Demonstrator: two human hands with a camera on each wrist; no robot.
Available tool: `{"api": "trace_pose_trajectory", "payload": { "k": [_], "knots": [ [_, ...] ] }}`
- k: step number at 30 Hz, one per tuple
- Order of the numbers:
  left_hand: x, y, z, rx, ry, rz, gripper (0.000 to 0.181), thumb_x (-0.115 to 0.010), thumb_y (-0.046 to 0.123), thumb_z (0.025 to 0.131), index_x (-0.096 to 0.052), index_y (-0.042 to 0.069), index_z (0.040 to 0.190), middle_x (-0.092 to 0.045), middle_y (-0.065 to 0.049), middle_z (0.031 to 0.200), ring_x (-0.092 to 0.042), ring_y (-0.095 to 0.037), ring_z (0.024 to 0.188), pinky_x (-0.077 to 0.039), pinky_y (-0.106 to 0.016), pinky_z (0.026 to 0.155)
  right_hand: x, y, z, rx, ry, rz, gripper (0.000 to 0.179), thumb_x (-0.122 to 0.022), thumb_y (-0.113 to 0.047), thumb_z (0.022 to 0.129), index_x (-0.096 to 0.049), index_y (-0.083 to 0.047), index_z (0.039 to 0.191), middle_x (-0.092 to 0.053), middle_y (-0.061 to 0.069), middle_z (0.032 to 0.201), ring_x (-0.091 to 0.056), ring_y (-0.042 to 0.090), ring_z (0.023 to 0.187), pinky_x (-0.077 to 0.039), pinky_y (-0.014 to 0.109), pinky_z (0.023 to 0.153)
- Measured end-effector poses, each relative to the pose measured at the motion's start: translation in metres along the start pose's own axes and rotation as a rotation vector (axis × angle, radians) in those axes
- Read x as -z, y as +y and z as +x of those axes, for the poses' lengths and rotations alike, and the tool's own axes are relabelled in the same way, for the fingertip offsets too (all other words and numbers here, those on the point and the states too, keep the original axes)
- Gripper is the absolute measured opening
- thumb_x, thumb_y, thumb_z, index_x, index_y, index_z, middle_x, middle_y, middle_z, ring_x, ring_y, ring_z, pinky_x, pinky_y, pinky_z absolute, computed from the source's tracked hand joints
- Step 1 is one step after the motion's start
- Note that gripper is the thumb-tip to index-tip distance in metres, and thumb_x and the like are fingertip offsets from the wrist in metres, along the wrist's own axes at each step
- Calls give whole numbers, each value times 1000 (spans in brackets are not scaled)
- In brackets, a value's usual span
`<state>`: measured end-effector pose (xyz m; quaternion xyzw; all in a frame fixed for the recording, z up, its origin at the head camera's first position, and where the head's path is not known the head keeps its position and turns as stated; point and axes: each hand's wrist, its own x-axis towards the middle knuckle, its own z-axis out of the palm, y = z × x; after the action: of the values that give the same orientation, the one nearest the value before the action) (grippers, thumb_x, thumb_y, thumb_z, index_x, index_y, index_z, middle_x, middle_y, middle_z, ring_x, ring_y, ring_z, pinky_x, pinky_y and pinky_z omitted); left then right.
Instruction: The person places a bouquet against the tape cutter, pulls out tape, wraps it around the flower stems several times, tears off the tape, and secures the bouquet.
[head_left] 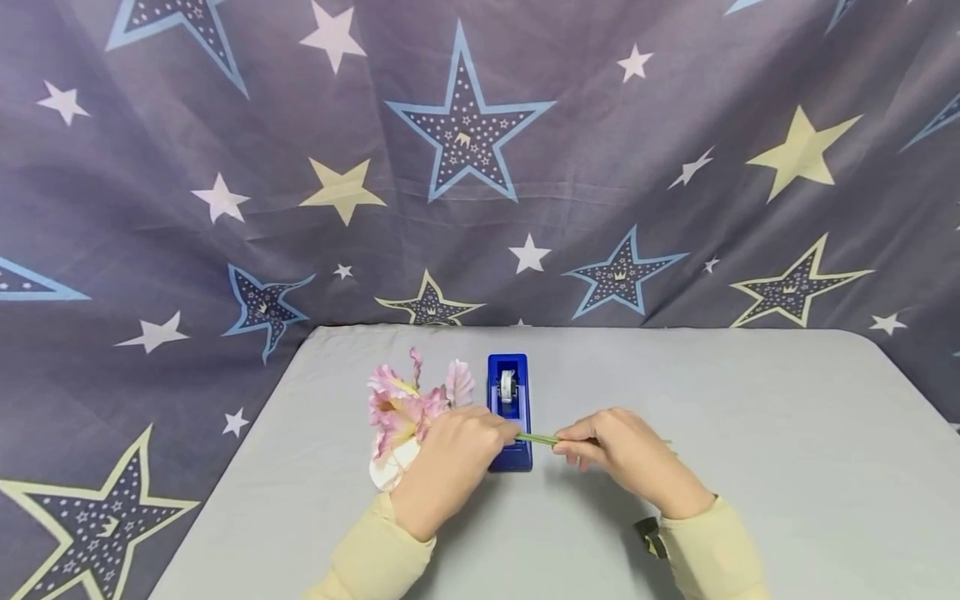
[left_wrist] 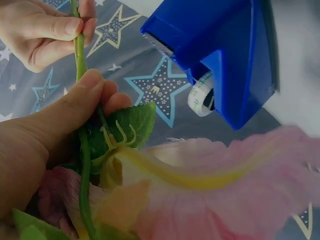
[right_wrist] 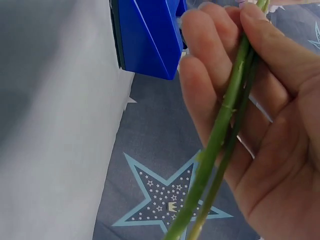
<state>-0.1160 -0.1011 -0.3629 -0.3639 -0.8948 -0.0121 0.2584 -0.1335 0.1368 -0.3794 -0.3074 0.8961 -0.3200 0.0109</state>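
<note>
Two stems (right_wrist: 227,107), held at two spots!
Gripped beside the flowers (head_left: 408,408) with the left hand (head_left: 461,450), pinched farther along with the right hand (head_left: 628,454), over the table (head_left: 787,458), near the dispenser (head_left: 512,457)!

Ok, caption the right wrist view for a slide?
Right hand pinching two green stems, with a blue tape dispenser in view.

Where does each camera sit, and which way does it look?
Head: on the head, looking forward and down at the table; left hand, right hand, sleeves show.
Left wrist: on that wrist, facing the pink flower and blue tape dispenser; both hands show.
Right wrist: on that wrist, facing the stems; the right hand shows.
Both wrist views share the dispenser.
</note>
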Motion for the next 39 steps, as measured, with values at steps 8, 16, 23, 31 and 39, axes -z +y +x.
{"api": "trace_pose_trajectory", "payload": {
  "k": [8, 16, 23, 31, 39],
  "knots": [
    [-5, -8, -9, 1, 16, -76, 3, -74, 18, 86, -72, 19, 88, -73, 8, 79, -64, -10, 67, -54, -27, 64, -3, 0, 1, -4, -6, -13, 20, -71, -26, 90, -79, -12, 101, -73, -9, 74, -61, -2, 57, -50, 21, 60],
    [-9, -13, -18, 17, -19, -95, 6, -71, 23, 88, -73, 20, 92, -68, 6, 78, -65, -13, 67, -54, -29, 59, -8, -1, 4, 28, 1, -78, 18, -71, -24, 90, -79, -12, 100, -72, -7, 70, -61, 0, 57, -51, 23, 60],
    [-15, -17, -23, 28, -70, -98, 8, -71, 26, 89, -70, 18, 88, -61, 6, 78, -62, -12, 67, -52, -30, 58, -10, -4, 4, 60, 27, -163, 17, -70, -22, 90, -79, -12, 100, -69, -11, 72, -57, -3, 59, -50, 22, 60],
    [-19, -20, -30, 49, -131, -147, 12, -69, 28, 92, -70, 16, 88, -59, 8, 79, -57, -9, 65, -50, -27, 57, -13, -4, 6, 65, 54, -233, 15, -75, -17, 87, -79, -11, 100, -76, -3, 88, -59, -4, 62, -53, 22, 62],
    [-24, -22, -29, 38, -115, -117, 9, -72, 26, 90, -72, 19, 85, -60, 8, 76, -59, -8, 63, -50, -27, 56, -18, -2, 5, 63, 57, -245, 14, -74, -18, 88, -79, -11, 99, -76, -4, 88, -57, -4, 63, -52, 22, 61]
  ]
}}
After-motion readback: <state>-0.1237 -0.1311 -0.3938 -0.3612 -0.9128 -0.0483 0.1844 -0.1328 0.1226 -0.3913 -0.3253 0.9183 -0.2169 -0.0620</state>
